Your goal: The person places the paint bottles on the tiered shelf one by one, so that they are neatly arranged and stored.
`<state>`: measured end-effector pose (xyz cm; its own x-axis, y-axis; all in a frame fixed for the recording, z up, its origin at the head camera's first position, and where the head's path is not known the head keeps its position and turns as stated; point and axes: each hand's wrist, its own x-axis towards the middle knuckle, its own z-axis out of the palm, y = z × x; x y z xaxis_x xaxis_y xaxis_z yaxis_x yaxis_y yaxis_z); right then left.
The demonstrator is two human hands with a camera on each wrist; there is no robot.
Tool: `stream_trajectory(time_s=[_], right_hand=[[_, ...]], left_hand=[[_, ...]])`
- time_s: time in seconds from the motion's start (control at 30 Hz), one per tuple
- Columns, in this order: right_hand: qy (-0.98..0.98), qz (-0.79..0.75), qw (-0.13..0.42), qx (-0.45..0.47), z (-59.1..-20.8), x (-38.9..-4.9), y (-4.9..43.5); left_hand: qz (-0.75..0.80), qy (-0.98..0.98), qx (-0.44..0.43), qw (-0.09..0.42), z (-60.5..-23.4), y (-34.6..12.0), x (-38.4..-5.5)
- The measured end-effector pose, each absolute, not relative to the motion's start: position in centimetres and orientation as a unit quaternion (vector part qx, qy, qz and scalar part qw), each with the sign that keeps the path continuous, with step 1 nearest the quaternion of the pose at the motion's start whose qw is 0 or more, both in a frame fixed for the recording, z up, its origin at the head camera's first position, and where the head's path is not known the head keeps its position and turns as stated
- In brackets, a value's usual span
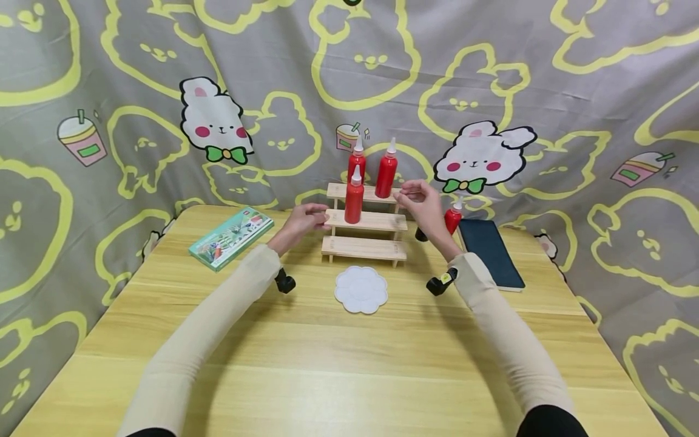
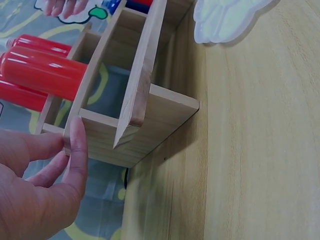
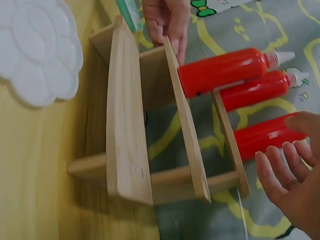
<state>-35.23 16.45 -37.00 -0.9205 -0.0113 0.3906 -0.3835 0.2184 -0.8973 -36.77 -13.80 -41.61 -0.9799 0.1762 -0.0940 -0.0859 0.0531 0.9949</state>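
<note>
Three red bottles point(image 1: 354, 203) on a three-tier wooden stand point(image 1: 363, 246).
Two stand upright on the top tier point(image 1: 336, 190), one on the middle. Left hand point(image 1: 301, 224) — thumb and fingers pinching the left end of the middle tier point(image 1: 382, 221); right hand point(image 1: 425, 207) — fingers relaxed and parted, holding nothing, just beside the top tier's right bottle point(image 1: 386, 176). A white flower-shaped dish point(image 1: 361, 289) lies on the table point(image 1: 327, 370) before the stand.
</note>
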Motion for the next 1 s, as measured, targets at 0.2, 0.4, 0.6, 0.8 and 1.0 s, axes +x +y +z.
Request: stream_trajectory(time_s=[0.2, 0.4, 0.6, 0.8, 1.0], right_hand=[[-0.753, 0.620, 0.176, 0.133, -36.1, -33.7, 17.9], [-0.738, 0.617, 0.243, 0.125, -35.2, -31.7, 19.3], [-0.719, 0.629, 0.280, 0.097, -35.6, -31.4, 21.2], [-0.738, 0.602, 0.302, 0.053, -36.3, -31.2, 22.6], [-0.744, 0.590, 0.310, 0.031, -37.0, -30.9, 23.6]], left_hand=[[0.688, 0.719, 0.029, 0.096, -41.6, -13.9, -36.8], [0.691, 0.716, 0.028, 0.097, -41.6, -13.8, -36.8], [0.693, 0.714, 0.029, 0.096, -41.5, -13.8, -36.8], [0.693, 0.714, 0.030, 0.096, -41.5, -13.9, -36.8], [0.693, 0.714, 0.032, 0.095, -41.5, -13.8, -36.8]])
